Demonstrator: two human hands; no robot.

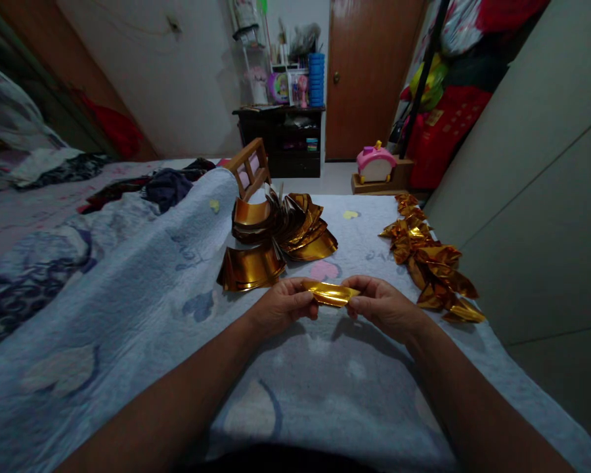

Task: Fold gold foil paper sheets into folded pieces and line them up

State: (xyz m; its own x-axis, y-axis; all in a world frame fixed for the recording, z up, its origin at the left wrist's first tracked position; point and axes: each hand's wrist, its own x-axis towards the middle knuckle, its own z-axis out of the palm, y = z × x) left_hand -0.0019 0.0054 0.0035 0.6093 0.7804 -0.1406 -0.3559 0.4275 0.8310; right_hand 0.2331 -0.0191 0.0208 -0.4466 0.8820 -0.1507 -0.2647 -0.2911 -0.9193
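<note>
A folded piece of gold foil paper (331, 293) is held flat between both hands just above the blue blanket (177, 282). My left hand (282, 306) pinches its left end and my right hand (381, 306) pinches its right end. Behind the hands lies a curled stack of unfolded gold foil sheets (276, 236). To the right, a row of folded gold foil pieces (431, 263) runs along the blanket's edge.
A light cabinet wall (536, 197) stands close on the right. Clothes (167, 184) lie on the bed at left. A small wooden chair (251, 167), a dark shelf unit (285, 141), a pink toy (375, 163) and a brown door (369, 72) are beyond.
</note>
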